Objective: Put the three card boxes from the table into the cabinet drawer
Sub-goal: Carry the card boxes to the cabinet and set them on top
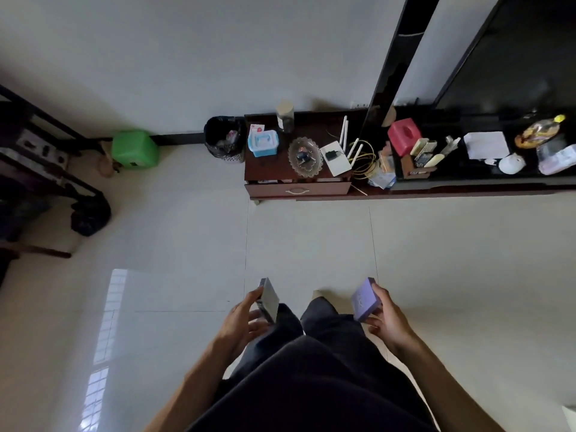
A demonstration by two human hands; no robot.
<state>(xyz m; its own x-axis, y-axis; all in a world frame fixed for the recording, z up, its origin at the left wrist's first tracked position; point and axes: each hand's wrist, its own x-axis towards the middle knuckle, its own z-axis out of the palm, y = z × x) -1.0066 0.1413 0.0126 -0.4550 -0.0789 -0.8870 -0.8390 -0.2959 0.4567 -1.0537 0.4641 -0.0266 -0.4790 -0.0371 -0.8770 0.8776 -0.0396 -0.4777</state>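
My left hand [241,318] holds a grey card box [270,299], with what looks like a second darker box under it. My right hand [388,316] grips a purple card box [364,299]. Both hands are low in front of my legs, over the tiled floor. Ahead stands a dark red wooden cabinet [265,163] against the wall. Its drawer [297,189] with a pale curved handle is pulled out a little, and the inside is mostly hidden.
On the cabinet top sit a blue-and-white plastic box [262,142], a glass dish [305,156], a white router [338,157] and a jar [285,116]. A black bin [225,140] and green stool [134,148] stand to its left. A long low TV stand [467,182] extends right.
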